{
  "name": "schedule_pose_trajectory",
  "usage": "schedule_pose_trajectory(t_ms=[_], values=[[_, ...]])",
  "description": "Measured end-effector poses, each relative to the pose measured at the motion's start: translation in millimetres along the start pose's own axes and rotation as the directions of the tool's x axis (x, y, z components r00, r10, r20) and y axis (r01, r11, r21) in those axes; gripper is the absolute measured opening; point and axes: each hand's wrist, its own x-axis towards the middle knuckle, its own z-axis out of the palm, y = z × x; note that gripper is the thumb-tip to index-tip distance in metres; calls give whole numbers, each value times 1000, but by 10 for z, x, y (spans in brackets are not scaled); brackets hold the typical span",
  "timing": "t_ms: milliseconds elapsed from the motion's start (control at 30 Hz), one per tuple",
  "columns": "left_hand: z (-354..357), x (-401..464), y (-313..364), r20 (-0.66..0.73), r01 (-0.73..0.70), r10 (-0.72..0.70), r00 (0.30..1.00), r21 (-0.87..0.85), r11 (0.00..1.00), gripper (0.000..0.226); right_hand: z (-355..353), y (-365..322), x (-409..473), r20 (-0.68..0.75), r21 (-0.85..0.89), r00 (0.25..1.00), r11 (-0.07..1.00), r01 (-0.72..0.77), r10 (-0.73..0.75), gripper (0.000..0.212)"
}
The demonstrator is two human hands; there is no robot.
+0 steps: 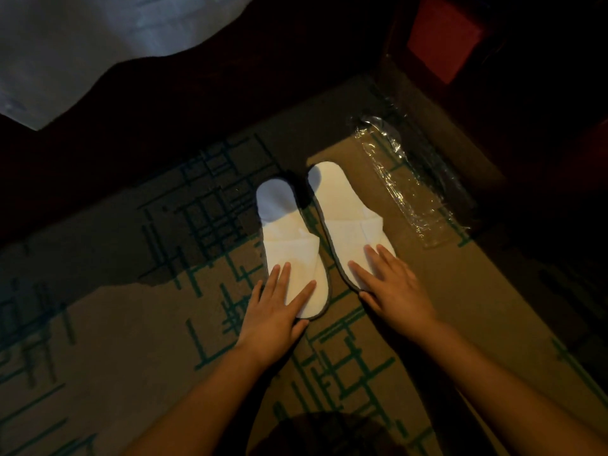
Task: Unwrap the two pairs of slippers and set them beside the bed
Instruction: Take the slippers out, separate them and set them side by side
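Two white slippers with dark edging lie side by side on the patterned carpet, heels toward the bed. My left hand (278,306) rests flat on the toe end of the left slipper (286,238), fingers spread. The toe end of the right slipper (345,218) is under my right hand (391,284), which also lies flat. Neither hand grips anything. An empty clear plastic wrapper (408,182) lies on the carpet to the right of the slippers. Only this one pair of slippers is in view.
White bed linen (65,51) hangs over a dark bed base at the upper left. A dark wooden piece of furniture (493,93) with a red panel (441,37) stands at the upper right. The tan carpet with green lines (148,324) spreads around my arms.
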Motion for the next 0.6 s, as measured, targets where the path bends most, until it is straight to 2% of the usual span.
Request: schedule_pose_trajectory(t_ms=[300,600], values=[[-73,341,32,39,55,-48,998,-193,980,66,-210,101,463,2,-46,1000,999,28,-28,56],[-221,731,-154,15,116,-115,993,-183,976,67,-426,132,1020,13,-91,996,992,93,-92,58]])
